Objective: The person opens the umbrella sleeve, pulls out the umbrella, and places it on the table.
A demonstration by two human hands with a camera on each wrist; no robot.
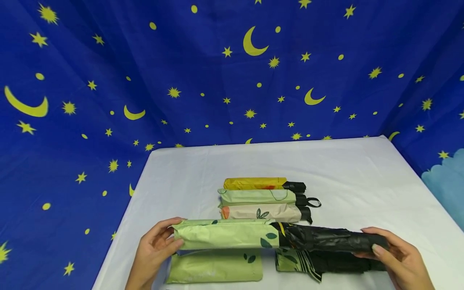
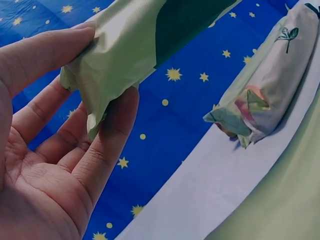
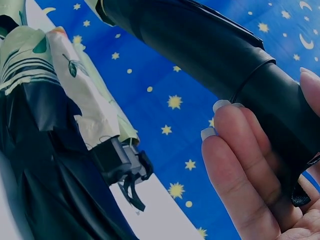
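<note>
A folded umbrella, its left half light green with dark leaves (image 1: 232, 235) and its right half black (image 1: 326, 238), spans both hands above the front of the table. My left hand (image 1: 154, 249) pinches the green end between thumb and fingers; the left wrist view shows crumpled fabric (image 2: 117, 55) there. At the other end, my right hand (image 1: 402, 257) grips the black part, with a thin cord (image 3: 250, 77) around it. Below lie a flat green sleeve (image 1: 217, 268) and another umbrella (image 1: 337, 262), black with a striped green end. The held umbrella partly hides both.
Three folded umbrellas lie in a row behind: yellow (image 1: 253, 183), pale green (image 1: 259, 197) and beige with a leaf print (image 1: 279, 212), black handles to the right. A white cloth (image 1: 344, 169) covers the table. Blue star-and-moon curtains (image 1: 203, 112) stand behind and at the sides.
</note>
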